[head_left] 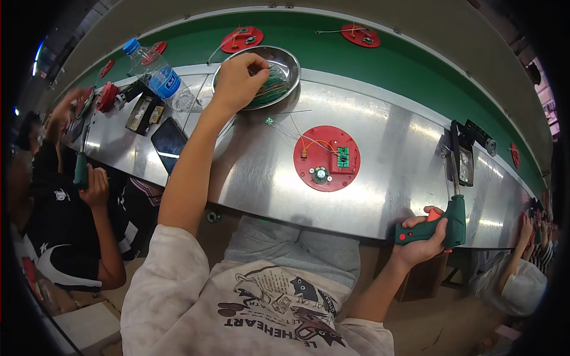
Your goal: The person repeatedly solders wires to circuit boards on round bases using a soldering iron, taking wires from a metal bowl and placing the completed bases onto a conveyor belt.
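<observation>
My left hand is over a steel bowl of thin, mostly green wires. Its fingers are pinched together, and what lies between them is too small to make out. At the right, my right hand grips a green soldering gun with a red trigger, its metal tip pointing away from me. Between the hands a round red plate lies flat on the steel table. It carries a green circuit board, a small round part and orange and white wires running to a tiny green board.
A plastic bottle and a dark phone are left of the bowl. More red plates sit on the green belt behind. A metal tray stands at the right. Co-workers sit on both sides.
</observation>
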The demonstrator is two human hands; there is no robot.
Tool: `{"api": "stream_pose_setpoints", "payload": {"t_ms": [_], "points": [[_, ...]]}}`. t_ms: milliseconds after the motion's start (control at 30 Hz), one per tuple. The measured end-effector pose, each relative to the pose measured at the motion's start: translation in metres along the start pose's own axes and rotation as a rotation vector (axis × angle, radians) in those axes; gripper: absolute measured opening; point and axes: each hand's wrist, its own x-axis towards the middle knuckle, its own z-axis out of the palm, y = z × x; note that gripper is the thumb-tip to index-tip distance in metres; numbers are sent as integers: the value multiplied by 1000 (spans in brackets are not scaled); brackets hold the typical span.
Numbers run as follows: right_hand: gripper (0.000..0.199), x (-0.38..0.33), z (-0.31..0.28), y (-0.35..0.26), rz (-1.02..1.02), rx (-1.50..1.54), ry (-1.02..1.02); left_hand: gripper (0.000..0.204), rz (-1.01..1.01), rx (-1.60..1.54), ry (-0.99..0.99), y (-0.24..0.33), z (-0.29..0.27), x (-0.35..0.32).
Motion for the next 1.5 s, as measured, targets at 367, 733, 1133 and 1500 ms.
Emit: {"api": "stream_pose_setpoints", "payload": {"t_ms": [367, 733, 1133, 1500], "points": [[48, -9, -27, 4, 16, 61, -508, 12, 256, -243, -138, 111, 9, -78], [48, -21, -24, -9, 95, -217, -825, 13, 457, -163, -152, 101, 47, -104], [29, -18, -22, -13, 213, -137, -826, 11, 492, -101, -137, 100, 50, -107], [43, -11, -27, -2, 149, -77, -762, 8, 517, -52, -108, 98, 53, -108]]}}
